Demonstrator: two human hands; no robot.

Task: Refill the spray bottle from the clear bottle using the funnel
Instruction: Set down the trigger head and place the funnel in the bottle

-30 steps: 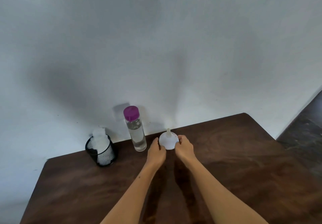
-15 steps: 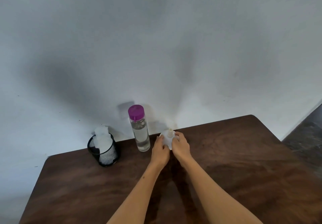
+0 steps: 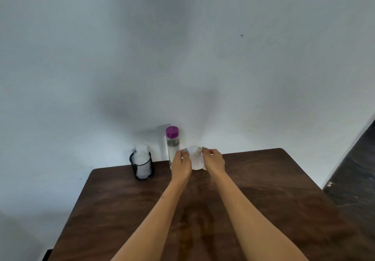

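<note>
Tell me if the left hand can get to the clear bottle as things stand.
Probably yes: the left hand is right beside the clear bottle, nothing between them, but it holds the funnel now.

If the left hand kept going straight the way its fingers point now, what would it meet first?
The left hand already holds the white funnel at its fingertips. Its fingers point away toward the wall; pushed on, it would likely reach that next, passing just right of the clear bottle. Depth is unclear.
</note>
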